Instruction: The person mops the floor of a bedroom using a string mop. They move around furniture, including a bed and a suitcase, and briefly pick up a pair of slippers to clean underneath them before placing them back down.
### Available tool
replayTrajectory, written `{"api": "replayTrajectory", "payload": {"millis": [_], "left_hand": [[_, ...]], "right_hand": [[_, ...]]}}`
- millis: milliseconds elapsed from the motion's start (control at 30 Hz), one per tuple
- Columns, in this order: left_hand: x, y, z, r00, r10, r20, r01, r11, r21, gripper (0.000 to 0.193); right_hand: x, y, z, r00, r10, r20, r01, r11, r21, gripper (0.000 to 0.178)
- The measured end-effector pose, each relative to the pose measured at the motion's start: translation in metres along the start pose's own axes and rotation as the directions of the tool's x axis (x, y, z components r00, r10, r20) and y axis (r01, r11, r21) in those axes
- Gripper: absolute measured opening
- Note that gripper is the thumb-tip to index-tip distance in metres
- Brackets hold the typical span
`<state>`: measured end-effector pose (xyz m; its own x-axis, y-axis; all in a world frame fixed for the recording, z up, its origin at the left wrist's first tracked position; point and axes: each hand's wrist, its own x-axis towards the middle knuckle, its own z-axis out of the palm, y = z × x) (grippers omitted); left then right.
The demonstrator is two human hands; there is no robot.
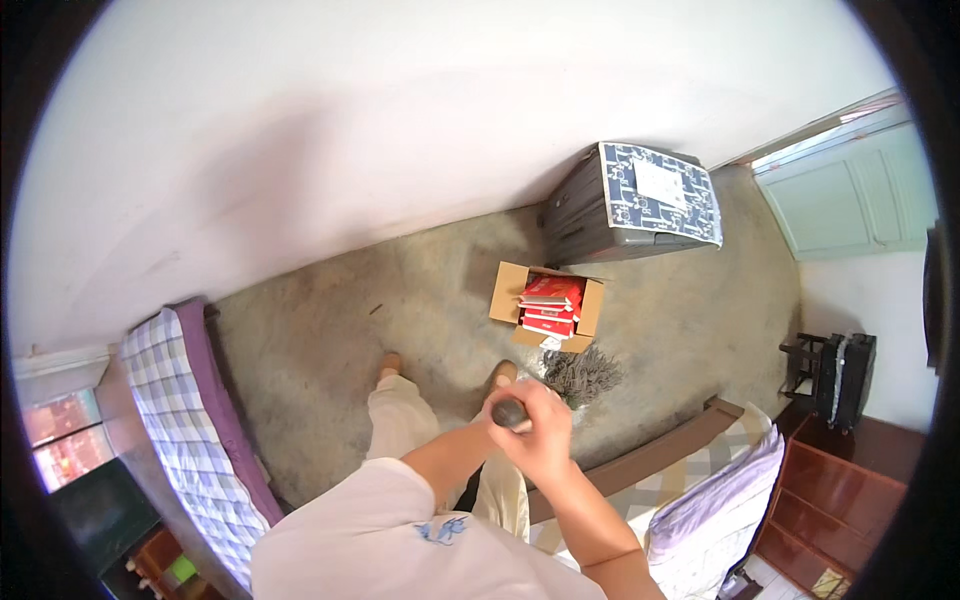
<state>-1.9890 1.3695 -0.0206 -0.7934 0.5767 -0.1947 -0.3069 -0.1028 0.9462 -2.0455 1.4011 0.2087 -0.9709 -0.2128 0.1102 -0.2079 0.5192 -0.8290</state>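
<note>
We see the right hand (545, 428) closed around the top of a broom (590, 374), its dark end cap (511, 412) poking up out of the fist. Left hand (491, 422) meets it at the handle but is mostly hidden; can't tell how it grips. Handle points nearly at us, so it probably stands close to upright, held high so the bristles reach the concrete floor (320, 335) without stooping. Bristles splay out just beside the cardboard box (508, 288), near the right shoe (503, 374); the spread suggests they press on the floor, though contact isn't clear. Box flaps fold outward, likely for access; red-covered books (550, 292) sit stacked inside, presumably to save room. Beyond, a patterned blue cloth (624, 212) drapes a boxy dark grey unit (578, 218), perhaps against dust; it sits near the wall (400, 130), probably out of the walkway.
</note>
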Motion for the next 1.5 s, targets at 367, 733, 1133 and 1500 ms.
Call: {"api": "replayTrajectory", "payload": {"millis": [367,733,1133,1500], "left_hand": [[-0.076,0.007,-0.115,0.936,0.269,0.225,-0.339,0.862,0.378,0.027],[-0.129,0.049,-0.241,0.945,0.324,0.049,-0.287,0.745,0.603,0.02],[-0.09,0.037,-0.297,0.947,-0.301,-0.113,0.311,0.947,0.077,0.045],[-0.252,0.172,-0.331,0.666,-0.745,0.046,0.733,0.642,-0.223,0.028]], "right_hand": [[-0.04,-0.174,0.071,0.964,-0.164,-0.207,0.126,0.974,-0.186,0.03],[-0.063,-0.235,0.123,0.975,-0.175,-0.14,0.158,0.979,-0.125,0.033],[-0.057,-0.175,0.215,0.972,-0.232,0.044,0.234,0.923,-0.304,0.045],[-0.01,-0.129,0.253,0.956,-0.146,0.254,0.147,0.989,0.013,0.056]]}}
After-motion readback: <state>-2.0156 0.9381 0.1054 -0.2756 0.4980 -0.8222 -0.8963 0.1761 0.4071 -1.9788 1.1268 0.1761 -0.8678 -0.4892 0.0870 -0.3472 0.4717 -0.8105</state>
